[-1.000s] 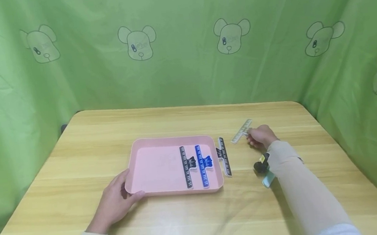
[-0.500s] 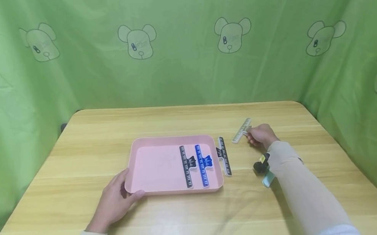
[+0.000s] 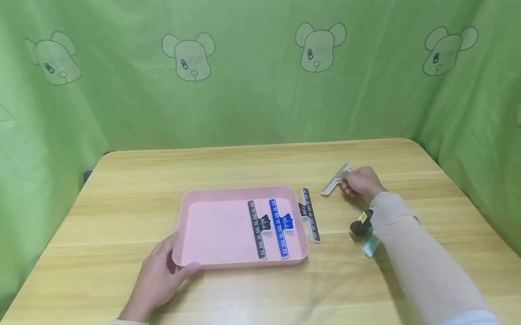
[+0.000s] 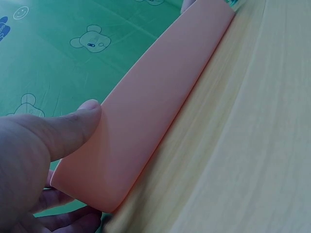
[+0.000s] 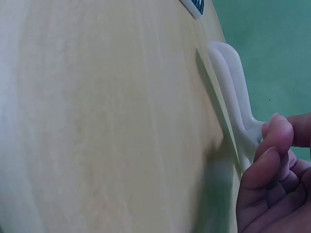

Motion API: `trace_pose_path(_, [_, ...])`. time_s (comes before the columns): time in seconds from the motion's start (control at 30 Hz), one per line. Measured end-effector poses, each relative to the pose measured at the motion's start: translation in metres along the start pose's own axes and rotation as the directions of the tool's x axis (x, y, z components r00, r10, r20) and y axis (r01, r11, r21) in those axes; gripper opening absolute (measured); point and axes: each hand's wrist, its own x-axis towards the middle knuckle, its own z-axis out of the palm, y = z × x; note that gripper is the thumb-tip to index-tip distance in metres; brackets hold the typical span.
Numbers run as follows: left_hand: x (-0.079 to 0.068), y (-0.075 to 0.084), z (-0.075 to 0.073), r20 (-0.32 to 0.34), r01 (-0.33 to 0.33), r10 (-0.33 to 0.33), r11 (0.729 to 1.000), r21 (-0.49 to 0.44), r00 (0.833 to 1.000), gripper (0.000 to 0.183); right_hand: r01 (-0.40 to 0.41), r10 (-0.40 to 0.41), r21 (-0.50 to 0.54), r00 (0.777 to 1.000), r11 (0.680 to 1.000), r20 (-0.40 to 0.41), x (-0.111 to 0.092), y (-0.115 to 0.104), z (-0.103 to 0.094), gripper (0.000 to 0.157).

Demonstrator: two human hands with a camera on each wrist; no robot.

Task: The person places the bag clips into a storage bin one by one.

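In the head view my left hand [image 3: 158, 276] grips the near left corner of a pink tray [image 3: 242, 264]. Its thumb [image 4: 85, 116] presses on the front wall, with the other fingers round the side. My right hand [image 3: 362, 183] pinches the handle of a white music clip [image 3: 335, 180] printed with piano keys. The right wrist view shows this clip [image 5: 231, 82] edge-on, close over the table, its shadow beside it. Inside the tray's right part lie a black clip [image 3: 257, 231] and a blue clip [image 3: 279, 229], side by side.
Another black clip [image 3: 311, 215] lies by the tray's right wall, its handle toward the rim. A light blue clip [image 3: 371, 246] shows partly beneath the right wrist camera [image 3: 361, 225]. A green curtain [image 3: 255, 110] surrounds the wooden table [image 3: 276, 309].
The right hand has raised and tilted the white clip, so its printed face now shows narrower. The left hand and the tray have stayed in place.
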Motion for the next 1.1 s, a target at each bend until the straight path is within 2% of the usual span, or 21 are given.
trace_pose_path(0.37, [0.000,0.002,0.001,0.005,0.005,-0.005,1.000,0.000,1.000,0.084,0.038,-0.039,-0.020,0.999,0.999,-0.006,-0.006,0.000,-0.004,0.025])
trace_pose_path(0.67, [0.000,0.002,0.001,0.001,0.001,-0.001,1.000,-0.008,1.000,0.083,0.059,-0.059,0.006,0.998,0.998,-0.026,-0.009,-0.005,-0.003,0.025])
trace_pose_path(1.1, [0.000,0.001,0.002,-0.004,0.000,0.000,1.000,-0.007,1.000,0.083,0.094,-0.094,-0.001,0.996,0.996,-0.009,-0.015,-0.010,-0.004,0.029])
